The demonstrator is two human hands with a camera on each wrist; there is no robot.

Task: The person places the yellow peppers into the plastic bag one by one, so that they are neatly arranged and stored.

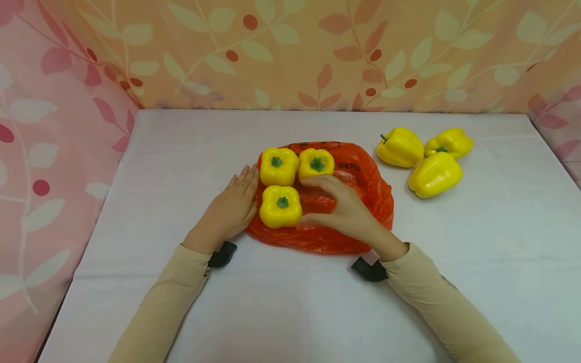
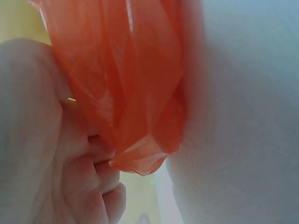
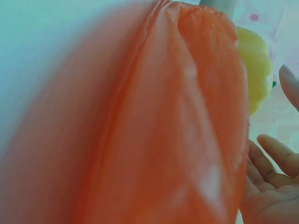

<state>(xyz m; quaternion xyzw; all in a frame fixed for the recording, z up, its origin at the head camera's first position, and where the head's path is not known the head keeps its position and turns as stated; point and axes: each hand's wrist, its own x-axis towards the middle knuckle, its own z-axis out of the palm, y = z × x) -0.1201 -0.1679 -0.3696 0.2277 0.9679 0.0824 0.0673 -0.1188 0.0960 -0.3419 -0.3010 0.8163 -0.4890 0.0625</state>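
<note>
A red plastic bag (image 1: pixel 317 237) lies on the table, with three yellow bell peppers standing stem up on its left half. One is the back left bell pepper (image 1: pixel 278 176), another the back right bell pepper (image 1: pixel 324 156), and the third the front bell pepper (image 1: pixel 280 217). Along the bag's left edge rests my left hand (image 1: pixel 233 201), fingers straight and together; its palm side faces the bag (image 2: pixel 140 93) in the left wrist view. My right hand (image 1: pixel 347 209) hovers over the bag's middle, thumb and fingers spread apart, fingertips close to the back right and front peppers.
Three more yellow bell peppers lie at the back right of the white table (image 1: pixel 499 227): a left one (image 1: pixel 401 148), a far one (image 1: pixel 456 141) and a near one (image 1: pixel 436 176). A leaf-patterned curtain (image 1: pixel 290 55) hangs behind the table's back edge.
</note>
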